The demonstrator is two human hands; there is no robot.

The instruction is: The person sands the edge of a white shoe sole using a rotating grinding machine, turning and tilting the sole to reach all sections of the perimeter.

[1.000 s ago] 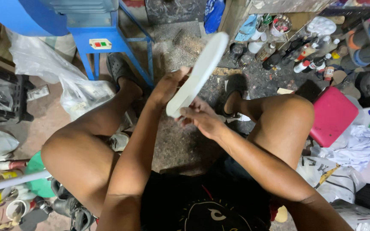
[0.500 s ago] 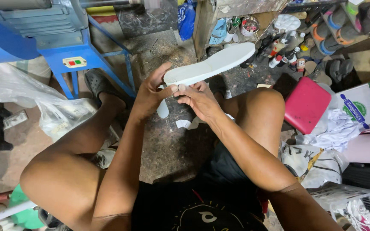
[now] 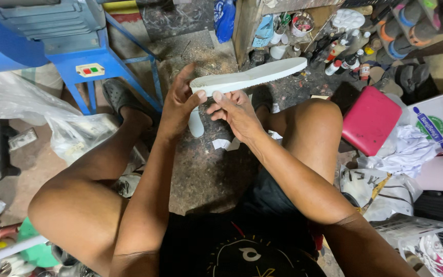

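Two hands, white sole, red box

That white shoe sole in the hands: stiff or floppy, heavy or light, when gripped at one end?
Probably fairly stiff: the white shoe sole juts out nearly straight past the left hand and right hand, which grip only its near end. Likely light: fingertips alone carry it. Its ridged edge suggests a decent grip, not slippery.
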